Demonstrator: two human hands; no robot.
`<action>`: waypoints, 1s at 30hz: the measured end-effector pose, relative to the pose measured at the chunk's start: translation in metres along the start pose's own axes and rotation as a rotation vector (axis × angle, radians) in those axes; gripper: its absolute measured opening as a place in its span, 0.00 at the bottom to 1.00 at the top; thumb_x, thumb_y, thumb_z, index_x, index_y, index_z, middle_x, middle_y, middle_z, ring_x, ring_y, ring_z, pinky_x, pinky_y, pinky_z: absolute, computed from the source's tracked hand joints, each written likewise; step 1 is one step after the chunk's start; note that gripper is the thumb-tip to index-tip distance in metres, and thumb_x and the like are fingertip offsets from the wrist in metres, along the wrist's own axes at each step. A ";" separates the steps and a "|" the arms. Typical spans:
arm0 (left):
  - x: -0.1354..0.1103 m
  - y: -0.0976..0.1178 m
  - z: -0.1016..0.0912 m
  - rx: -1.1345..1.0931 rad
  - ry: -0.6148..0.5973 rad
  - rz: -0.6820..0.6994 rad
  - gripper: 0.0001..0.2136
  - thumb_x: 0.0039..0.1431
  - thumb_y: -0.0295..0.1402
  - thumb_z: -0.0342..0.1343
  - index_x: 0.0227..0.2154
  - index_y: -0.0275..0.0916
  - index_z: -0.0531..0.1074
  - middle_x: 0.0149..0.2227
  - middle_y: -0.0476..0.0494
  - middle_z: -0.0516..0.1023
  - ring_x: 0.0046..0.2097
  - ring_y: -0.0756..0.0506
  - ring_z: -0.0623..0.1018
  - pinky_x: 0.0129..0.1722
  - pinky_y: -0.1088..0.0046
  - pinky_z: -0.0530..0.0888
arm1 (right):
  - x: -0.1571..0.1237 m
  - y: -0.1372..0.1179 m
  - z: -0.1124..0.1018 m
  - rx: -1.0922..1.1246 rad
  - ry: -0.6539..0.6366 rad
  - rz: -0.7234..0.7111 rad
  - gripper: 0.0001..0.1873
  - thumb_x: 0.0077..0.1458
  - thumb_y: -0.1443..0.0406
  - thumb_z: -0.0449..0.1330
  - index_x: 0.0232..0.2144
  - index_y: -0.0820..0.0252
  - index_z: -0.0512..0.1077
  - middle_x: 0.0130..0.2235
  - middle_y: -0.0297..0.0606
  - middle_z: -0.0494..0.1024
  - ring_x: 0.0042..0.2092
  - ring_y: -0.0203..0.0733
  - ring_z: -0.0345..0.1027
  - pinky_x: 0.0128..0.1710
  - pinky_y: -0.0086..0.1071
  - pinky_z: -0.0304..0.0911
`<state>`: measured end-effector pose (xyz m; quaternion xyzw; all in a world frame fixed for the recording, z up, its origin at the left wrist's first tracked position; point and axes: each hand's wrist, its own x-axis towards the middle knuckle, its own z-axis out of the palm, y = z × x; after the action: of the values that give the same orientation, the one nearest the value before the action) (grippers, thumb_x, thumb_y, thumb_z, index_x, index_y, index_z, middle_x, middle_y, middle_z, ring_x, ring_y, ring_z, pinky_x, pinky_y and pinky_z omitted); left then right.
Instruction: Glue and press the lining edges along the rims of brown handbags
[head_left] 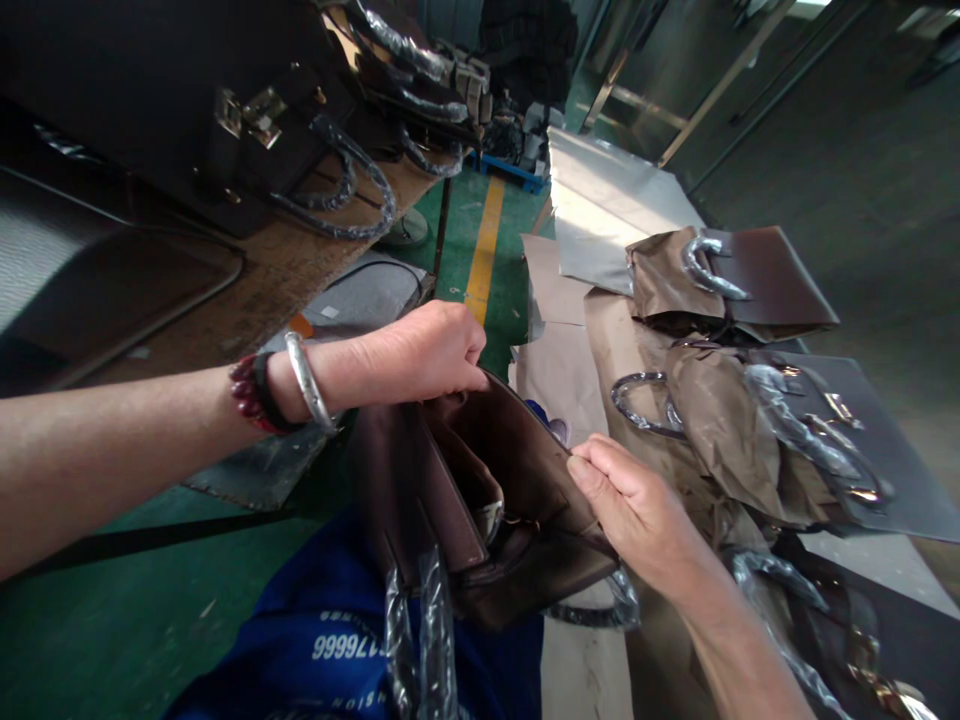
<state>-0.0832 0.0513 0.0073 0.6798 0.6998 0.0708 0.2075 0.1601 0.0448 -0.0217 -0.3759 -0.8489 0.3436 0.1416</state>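
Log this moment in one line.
left hand: holds brown bag at rim | right hand: pinches same rim | bag: open, over blue cloth | right side: bags with plastic-wrapped handles

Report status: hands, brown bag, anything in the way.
Left hand, right hand gripping rim of brown bag. Bag open above blue cloth. Wrapped handles hang clear of its mouth.
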 end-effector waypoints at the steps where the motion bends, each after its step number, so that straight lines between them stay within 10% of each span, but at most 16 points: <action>1: 0.000 0.001 0.000 0.002 -0.006 0.002 0.12 0.47 0.37 0.57 0.15 0.38 0.67 0.15 0.53 0.66 0.22 0.51 0.66 0.22 0.76 0.58 | 0.000 0.001 -0.001 -0.017 0.002 0.022 0.17 0.64 0.61 0.45 0.22 0.57 0.56 0.25 0.31 0.57 0.28 0.35 0.56 0.29 0.28 0.53; 7: 0.001 0.007 0.006 0.041 0.027 0.063 0.10 0.46 0.37 0.53 0.16 0.39 0.65 0.19 0.50 0.66 0.23 0.49 0.66 0.23 0.75 0.58 | 0.018 -0.015 -0.009 -0.336 -0.080 0.165 0.14 0.62 0.52 0.47 0.36 0.54 0.63 0.26 0.32 0.69 0.29 0.40 0.64 0.28 0.29 0.51; 12: 0.000 0.011 0.006 0.144 0.023 0.076 0.09 0.47 0.35 0.50 0.17 0.38 0.67 0.19 0.49 0.65 0.24 0.49 0.65 0.22 0.74 0.57 | 0.046 -0.027 0.000 -0.469 -0.069 0.147 0.17 0.60 0.54 0.51 0.23 0.56 0.59 0.22 0.30 0.66 0.26 0.38 0.62 0.25 0.29 0.46; 19: 0.002 0.014 0.004 0.051 -0.037 0.089 0.10 0.47 0.38 0.53 0.18 0.38 0.67 0.19 0.50 0.66 0.23 0.49 0.66 0.23 0.75 0.58 | 0.052 -0.022 0.005 -0.184 -0.200 0.146 0.09 0.59 0.64 0.48 0.27 0.57 0.61 0.27 0.34 0.69 0.31 0.40 0.65 0.29 0.30 0.56; 24: 0.005 0.011 0.002 0.046 -0.036 0.064 0.12 0.48 0.37 0.56 0.16 0.38 0.65 0.18 0.51 0.65 0.24 0.50 0.66 0.22 0.75 0.58 | 0.033 -0.019 -0.014 0.131 -0.351 0.226 0.17 0.58 0.65 0.49 0.49 0.59 0.65 0.50 0.41 0.72 0.51 0.43 0.66 0.49 0.36 0.61; 27: 0.004 0.006 0.001 0.051 -0.049 0.035 0.13 0.49 0.36 0.58 0.15 0.37 0.64 0.17 0.52 0.66 0.24 0.51 0.67 0.23 0.77 0.58 | 0.019 -0.013 -0.021 0.225 -0.282 0.267 0.27 0.56 0.63 0.52 0.58 0.60 0.58 0.61 0.41 0.61 0.60 0.42 0.55 0.58 0.36 0.54; 30: 0.003 0.002 0.000 0.052 -0.031 0.028 0.14 0.49 0.36 0.59 0.14 0.37 0.64 0.16 0.53 0.65 0.23 0.51 0.66 0.22 0.77 0.57 | 0.012 -0.008 -0.021 0.194 -0.100 0.290 0.21 0.56 0.59 0.53 0.50 0.59 0.68 0.52 0.41 0.72 0.53 0.43 0.66 0.52 0.36 0.61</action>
<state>-0.0807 0.0546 0.0071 0.6957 0.6885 0.0450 0.1998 0.1580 0.0597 -0.0008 -0.4612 -0.7547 0.4591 0.0837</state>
